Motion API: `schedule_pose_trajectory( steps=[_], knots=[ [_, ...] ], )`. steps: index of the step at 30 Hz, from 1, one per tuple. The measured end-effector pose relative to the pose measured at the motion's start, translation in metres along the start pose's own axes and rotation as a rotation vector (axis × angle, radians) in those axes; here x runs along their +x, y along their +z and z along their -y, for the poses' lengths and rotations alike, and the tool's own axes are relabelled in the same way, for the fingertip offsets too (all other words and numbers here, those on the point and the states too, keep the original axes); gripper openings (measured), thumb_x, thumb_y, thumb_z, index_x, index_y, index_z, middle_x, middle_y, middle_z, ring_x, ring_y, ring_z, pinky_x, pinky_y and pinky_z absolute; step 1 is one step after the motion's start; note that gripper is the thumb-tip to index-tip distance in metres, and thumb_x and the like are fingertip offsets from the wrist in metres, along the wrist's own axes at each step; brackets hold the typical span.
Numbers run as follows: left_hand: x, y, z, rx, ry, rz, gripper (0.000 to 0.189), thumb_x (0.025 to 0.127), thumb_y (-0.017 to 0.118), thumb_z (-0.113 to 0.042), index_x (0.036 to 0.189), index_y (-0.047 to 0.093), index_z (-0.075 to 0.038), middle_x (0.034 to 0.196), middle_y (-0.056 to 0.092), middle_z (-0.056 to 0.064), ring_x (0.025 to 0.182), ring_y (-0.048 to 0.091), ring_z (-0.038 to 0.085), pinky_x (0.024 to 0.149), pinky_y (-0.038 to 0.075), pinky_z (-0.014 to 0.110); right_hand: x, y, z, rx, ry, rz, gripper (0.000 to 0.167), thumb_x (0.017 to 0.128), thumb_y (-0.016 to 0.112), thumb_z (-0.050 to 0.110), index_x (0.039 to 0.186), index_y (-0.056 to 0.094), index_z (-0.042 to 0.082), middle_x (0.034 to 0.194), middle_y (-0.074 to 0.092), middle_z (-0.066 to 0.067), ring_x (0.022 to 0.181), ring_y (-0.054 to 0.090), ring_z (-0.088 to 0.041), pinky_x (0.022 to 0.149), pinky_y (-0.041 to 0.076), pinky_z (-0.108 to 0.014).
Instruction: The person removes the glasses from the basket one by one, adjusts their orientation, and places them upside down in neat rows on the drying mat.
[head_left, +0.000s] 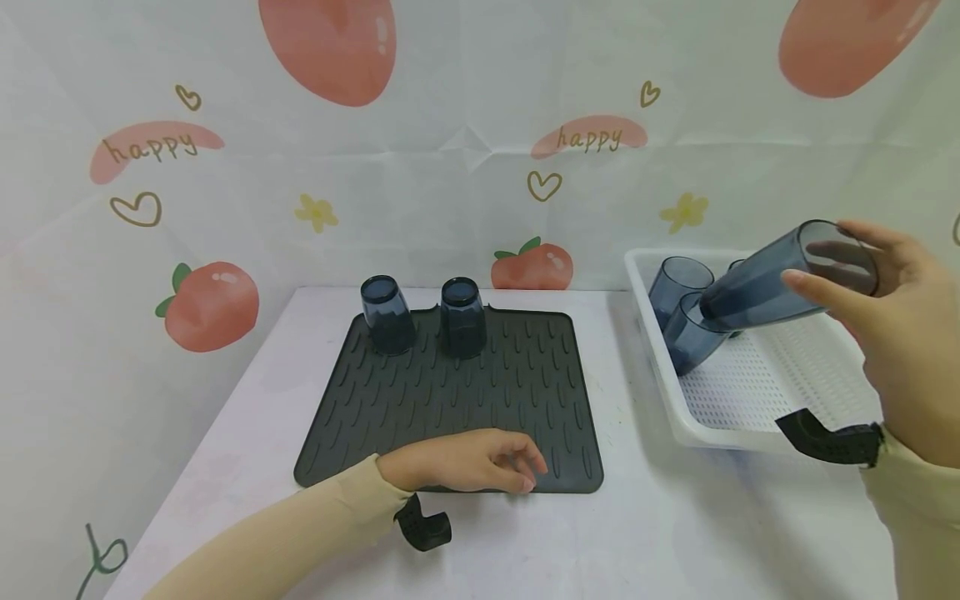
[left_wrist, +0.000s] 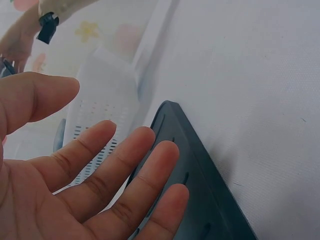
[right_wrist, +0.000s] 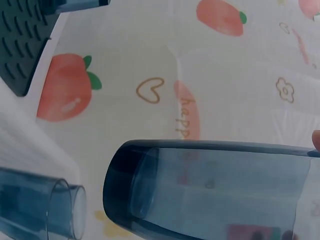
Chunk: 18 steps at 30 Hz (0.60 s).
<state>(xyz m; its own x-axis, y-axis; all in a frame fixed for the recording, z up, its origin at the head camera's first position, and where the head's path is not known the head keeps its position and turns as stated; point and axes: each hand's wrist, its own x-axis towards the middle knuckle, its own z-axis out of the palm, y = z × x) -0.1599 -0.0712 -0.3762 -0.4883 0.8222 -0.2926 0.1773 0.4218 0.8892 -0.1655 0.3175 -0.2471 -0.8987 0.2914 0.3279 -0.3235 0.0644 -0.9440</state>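
My right hand (head_left: 892,308) grips a tall blue-tinted drinking glass (head_left: 780,279) near its rim, thumb on the near side. The glass is tilted, its thick base pointing left and down over the white basket (head_left: 678,417). In the right wrist view this glass (right_wrist: 210,187) lies across the lower part. More blue glasses (head_left: 678,283) stand at the basket's left end. My left hand (head_left: 480,460), holding nothing, hovers at the front edge of the black drying mat (head_left: 525,408); the left wrist view shows its fingers (left_wrist: 160,160) loosely spread.
Two blue glasses, one at the left (head_left: 387,317) and one beside it (head_left: 462,321), stand upside down along the mat's back edge. White table surface (head_left: 637,500) lies between mat and basket. A printed sheet (head_left: 450,192) hangs behind the table.
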Motion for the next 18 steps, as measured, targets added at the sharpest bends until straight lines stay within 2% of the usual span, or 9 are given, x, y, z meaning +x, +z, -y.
schedule_pose_trajectory(
  steps=[6,12,18],
  knots=[
    [0.0,0.0,0.001,-0.001,0.001,-0.001,0.029,0.096,0.061,-0.019,0.122,0.06,-0.007,0.103,0.063,-0.009,0.095,0.066,0.015,0.08,0.05,0.02,-0.002,0.011,-0.003,0.146,-0.02,0.089,0.068,0.079,0.068,-0.017,0.139,0.047,0.007,0.118,0.065,0.0,0.096,0.067,-0.008,0.074,0.052,-0.01],
    [0.0,-0.001,-0.001,0.001,0.002,-0.004,0.029,0.096,0.061,-0.018,0.122,0.06,-0.007,0.102,0.063,-0.008,0.095,0.066,0.017,0.079,0.05,0.02,-0.007,0.022,-0.005,0.128,0.052,0.127,0.067,0.081,0.068,-0.014,0.139,0.047,0.013,0.117,0.065,0.004,0.099,0.065,-0.004,0.076,0.051,-0.009],
    [-0.002,-0.001,-0.004,-0.013,-0.004,0.0,0.029,0.096,0.061,-0.018,0.122,0.059,-0.006,0.102,0.064,-0.006,0.095,0.066,0.019,0.079,0.05,0.02,-0.012,0.032,-0.009,0.117,0.046,0.148,0.064,0.082,0.067,-0.014,0.137,0.049,0.014,0.117,0.064,0.004,0.101,0.063,-0.004,0.078,0.05,-0.009]
  ],
)
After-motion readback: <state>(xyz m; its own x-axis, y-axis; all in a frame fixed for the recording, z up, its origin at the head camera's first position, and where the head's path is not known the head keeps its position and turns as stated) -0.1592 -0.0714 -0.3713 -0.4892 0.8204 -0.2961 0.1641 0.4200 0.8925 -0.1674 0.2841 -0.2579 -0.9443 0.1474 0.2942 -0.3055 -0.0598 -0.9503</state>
